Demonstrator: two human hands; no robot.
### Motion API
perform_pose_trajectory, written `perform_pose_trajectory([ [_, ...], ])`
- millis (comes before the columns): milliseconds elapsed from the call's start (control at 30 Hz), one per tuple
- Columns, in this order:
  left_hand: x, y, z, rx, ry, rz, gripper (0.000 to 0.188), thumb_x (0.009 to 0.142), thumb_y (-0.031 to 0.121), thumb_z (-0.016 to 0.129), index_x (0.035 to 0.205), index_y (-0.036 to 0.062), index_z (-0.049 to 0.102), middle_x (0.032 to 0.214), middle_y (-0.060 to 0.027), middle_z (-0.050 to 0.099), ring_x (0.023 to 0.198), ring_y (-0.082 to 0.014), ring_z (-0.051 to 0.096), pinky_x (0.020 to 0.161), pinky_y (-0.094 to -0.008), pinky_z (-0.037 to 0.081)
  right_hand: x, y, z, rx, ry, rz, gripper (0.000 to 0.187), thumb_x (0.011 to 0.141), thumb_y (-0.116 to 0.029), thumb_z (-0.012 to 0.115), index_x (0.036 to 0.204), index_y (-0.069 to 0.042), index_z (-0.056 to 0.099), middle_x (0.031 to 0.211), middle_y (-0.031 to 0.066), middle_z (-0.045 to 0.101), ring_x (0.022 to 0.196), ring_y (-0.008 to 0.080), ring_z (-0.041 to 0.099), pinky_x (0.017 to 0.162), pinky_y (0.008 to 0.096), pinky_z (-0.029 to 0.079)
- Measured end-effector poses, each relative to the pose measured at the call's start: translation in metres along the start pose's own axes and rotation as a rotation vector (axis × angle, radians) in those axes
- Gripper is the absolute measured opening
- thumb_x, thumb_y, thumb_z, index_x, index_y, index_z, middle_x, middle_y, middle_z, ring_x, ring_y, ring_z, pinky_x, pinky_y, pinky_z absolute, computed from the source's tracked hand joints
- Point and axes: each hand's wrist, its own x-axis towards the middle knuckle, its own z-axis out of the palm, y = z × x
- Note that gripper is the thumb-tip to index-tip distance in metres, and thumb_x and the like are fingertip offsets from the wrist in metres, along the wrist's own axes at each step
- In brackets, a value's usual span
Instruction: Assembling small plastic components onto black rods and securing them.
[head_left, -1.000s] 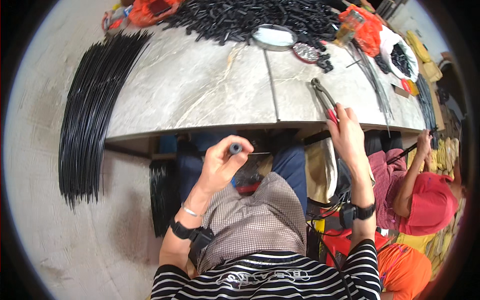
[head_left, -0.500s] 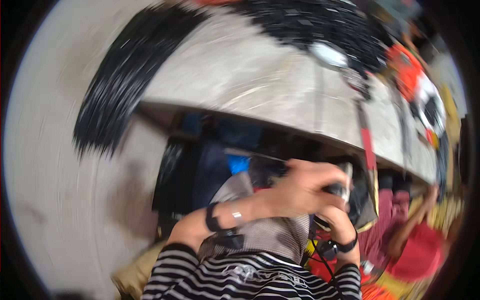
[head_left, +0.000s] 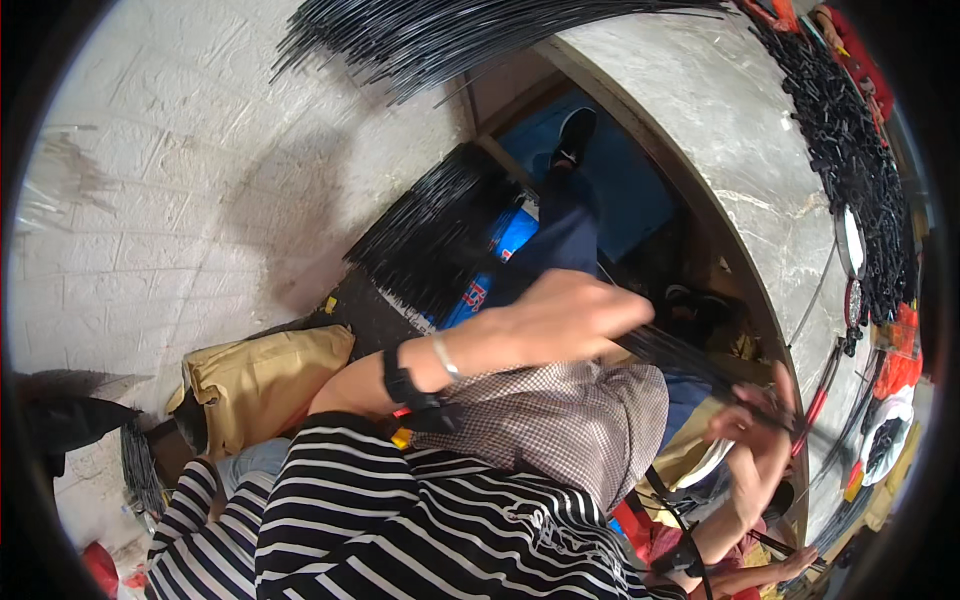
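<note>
A dark, thin length of rods or strips (head_left: 680, 352) runs between the two hands, above the lap and near the bench (head_left: 715, 130) edge; blur hides how many pieces it has. The left hand (head_left: 575, 315) has its grip closed on the upper-left end, though the fingertips are smeared and the fingers' undersides are hidden. The right hand (head_left: 755, 435) is at the other end with fingers partly spread; whether its grip holds or only touches the length, I cannot tell. Red-handled pliers (head_left: 822, 395) lie on the bench beyond it, squeezed by the lens. A bundle of black rods (head_left: 440, 40) is cut off by the upper edge. Black short pieces (head_left: 850, 165) crowd the curved rim, hard to separate. Below, another rod bundle (head_left: 435, 230) partly covers a blue package (head_left: 514, 234).
</note>
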Motion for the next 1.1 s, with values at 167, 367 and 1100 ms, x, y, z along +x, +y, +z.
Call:
perform_pose_trajectory([
  [167, -0.130, -0.084, -0.005, 0.182, 0.037, -0.572, 0.024, 0.082, 0.021, 0.070, 0.098, 0.0054, 0.061, 0.079, -0.0144, 0.067, 0.072, -0.0328, 0.067, 0.060, -0.0402, 0.052, 0.033, 0.057, 0.003, -0.138, -0.169, 0.148, 0.054, 0.088, -0.014, 0.064, 0.135, 0.004, 0.044, 0.106, 0.0097, 0.059, 0.085, 0.0159, 0.061, 0.073, 0.0279, 0.052],
  [367, -0.207, -0.143, 0.013, 0.227, 0.042, -0.981, 0.028, 0.091, 0.030, 0.063, 0.097, 0.0025, 0.061, 0.072, -0.0212, 0.064, 0.070, -0.0385, 0.065, 0.056, -0.0443, 0.050, 0.038, 0.081, 0.002, -0.326, -0.196, 0.260, 0.040, 0.094, -0.009, 0.059, 0.129, 0.006, 0.050, 0.101, 0.0060, 0.060, 0.086, 0.0114, 0.060, 0.074, 0.0264, 0.051],
  [1100, -0.276, -0.233, 0.023, 0.094, -0.139, -1.071, 0.030, 0.084, 0.028, 0.066, 0.105, 0.0068, 0.066, 0.092, -0.0188, 0.069, 0.087, -0.0371, 0.066, 0.077, -0.0436, 0.051, 0.017, 0.107, 0.003, -0.586, -0.223, 0.331, 0.038, 0.092, -0.014, 0.058, 0.125, 0.006, 0.054, 0.095, 0.0094, 0.064, 0.080, 0.0145, 0.063, 0.068, 0.0276, 0.053],
])
